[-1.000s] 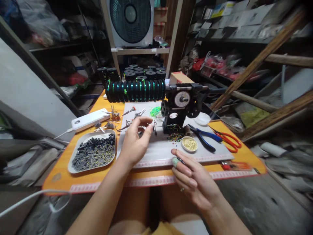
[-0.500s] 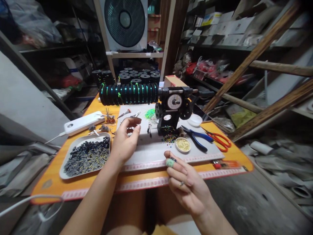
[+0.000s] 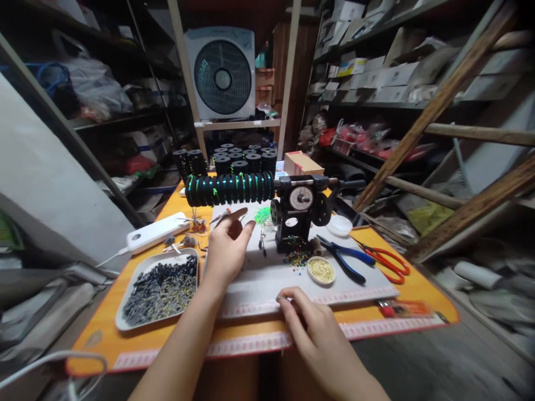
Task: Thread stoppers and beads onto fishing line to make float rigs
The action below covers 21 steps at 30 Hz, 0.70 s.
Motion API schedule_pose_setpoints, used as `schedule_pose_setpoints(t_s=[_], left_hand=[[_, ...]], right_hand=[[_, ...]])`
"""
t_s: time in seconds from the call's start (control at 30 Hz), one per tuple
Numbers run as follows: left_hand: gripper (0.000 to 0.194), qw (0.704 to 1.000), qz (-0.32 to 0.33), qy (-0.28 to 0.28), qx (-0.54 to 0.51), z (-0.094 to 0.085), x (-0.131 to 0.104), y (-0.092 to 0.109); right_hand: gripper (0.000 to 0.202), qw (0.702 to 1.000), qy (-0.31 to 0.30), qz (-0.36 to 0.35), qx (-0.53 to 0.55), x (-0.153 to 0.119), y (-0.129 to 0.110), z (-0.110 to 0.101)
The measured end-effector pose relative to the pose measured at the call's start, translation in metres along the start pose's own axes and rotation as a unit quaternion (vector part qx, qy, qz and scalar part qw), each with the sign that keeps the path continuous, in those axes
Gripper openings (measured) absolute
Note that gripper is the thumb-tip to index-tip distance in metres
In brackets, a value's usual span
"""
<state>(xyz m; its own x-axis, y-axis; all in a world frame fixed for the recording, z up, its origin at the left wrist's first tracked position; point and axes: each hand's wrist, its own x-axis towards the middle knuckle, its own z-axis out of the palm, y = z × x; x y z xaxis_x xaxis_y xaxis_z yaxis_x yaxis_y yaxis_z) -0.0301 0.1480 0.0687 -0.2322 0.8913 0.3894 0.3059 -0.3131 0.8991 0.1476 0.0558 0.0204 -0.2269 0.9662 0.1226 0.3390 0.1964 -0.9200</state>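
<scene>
Two bare hands are over the worktop [image 3: 251, 328] before us. We see the left hand [image 3: 225, 259] above the pale board [image 3: 254, 284], its fingers [image 3: 232, 218] curled loosely, with a gap between thumb and forefinger. Some black bits [image 3: 262, 248] lie on the board just right of that thumb, near the fingers but apart from them. Beyond these we find green strands [image 3: 263, 215], below a row of spools [image 3: 229, 189] on the winder [image 3: 301, 199].

We see the right hand [image 3: 320, 328] at the board's front edge, thumb and forefinger pressed together at the tips; we cannot tell whether something small sits between them. The black bits lie beyond these fingertips, well apart and a little to our left. Nearer to this hand stands a dish [image 3: 321, 283] of gold bits, with coloured beads [image 3: 297, 259] scattered beside it and blue pliers [image 3: 349, 266] to its right. Red scissors [image 3: 387, 264] lie farther right. To the left of the left forearm we see a tray [image 3: 137, 327] full of grey and black pieces [image 3: 163, 292].
</scene>
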Motion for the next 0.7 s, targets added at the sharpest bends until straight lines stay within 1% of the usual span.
schedule_pose_setpoints(t_s=[0.07, 0.13, 0.2, 0.23, 0.3, 0.33, 0.37, 0.4, 0.43, 0.5, 0.53, 0.6, 0.67, 0.7], left_hand=[[0.021, 1.000, 0.008, 0.000, 0.002, -0.001, -0.001, 0.004], [0.021, 1.000, 0.024, 0.012, -0.007, -0.004, -0.009, 0.009], [0.022, 0.998, 0.037, 0.024, -0.037, -0.008, -0.025, 0.015], [0.021, 0.997, 0.037, 0.021, -0.058, -0.010, -0.036, 0.018], [0.021, 0.994, 0.018, 0.006, -0.103, -0.012, -0.059, 0.024], [0.018, 0.990, -0.011, -0.008, -0.137, -0.014, -0.072, 0.027], [0.014, 0.978, -0.067, -0.023, -0.198, -0.015, -0.084, 0.029], [0.017, 0.962, -0.132, -0.034, -0.238, -0.016, -0.095, 0.030], [0.027, 0.947, -0.184, -0.039, -0.259, -0.018, -0.106, 0.030], [0.047, 0.934, -0.239, -0.056, -0.260, -0.022, -0.125, 0.026], [0.054, 0.933, -0.251, -0.066, -0.248, -0.025, -0.133, 0.021], [0.061, 0.938, -0.266, -0.062, -0.212, -0.033, -0.151, 0.007], [0.058, 0.947, -0.272, -0.041, -0.165, -0.044, -0.173, -0.009], [0.057, 0.951, -0.272, -0.045, -0.139, -0.050, -0.186, -0.017]], right_hand=[[0.023, 0.998, 0.000, -0.018, -0.059, 0.000, 0.003, -0.003], [0.026, 0.994, 0.007, -0.027, -0.101, 0.000, 0.006, -0.006], [0.036, 0.989, 0.022, -0.037, -0.142, -0.001, 0.005, -0.008], [0.041, 0.985, 0.033, -0.047, -0.164, -0.002, 0.004, -0.009], [0.045, 0.975, 0.062, -0.077, -0.199, -0.005, -0.001, -0.010], [0.043, 0.970, 0.080, -0.095, -0.207, -0.008, -0.004, -0.010], [0.041, 0.967, 0.098, -0.114, -0.207, -0.010, -0.006, -0.009], [0.039, 0.964, 0.116, -0.133, -0.200, -0.013, -0.008, -0.008], [0.037, 0.960, 0.132, -0.156, -0.192, -0.016, -0.009, -0.007], [0.035, 0.949, 0.147, -0.219, -0.175, -0.021, -0.008, -0.003], [0.036, 0.941, 0.140, -0.261, -0.165, -0.023, -0.007, 0.000], [0.039, 0.919, 0.094, -0.357, -0.141, -0.022, -0.006, 0.007], [0.042, 0.892, 0.031, -0.433, -0.122, -0.017, -0.007, 0.017], [0.042, 0.881, 0.001, -0.459, -0.119, -0.014, -0.009, 0.023]])
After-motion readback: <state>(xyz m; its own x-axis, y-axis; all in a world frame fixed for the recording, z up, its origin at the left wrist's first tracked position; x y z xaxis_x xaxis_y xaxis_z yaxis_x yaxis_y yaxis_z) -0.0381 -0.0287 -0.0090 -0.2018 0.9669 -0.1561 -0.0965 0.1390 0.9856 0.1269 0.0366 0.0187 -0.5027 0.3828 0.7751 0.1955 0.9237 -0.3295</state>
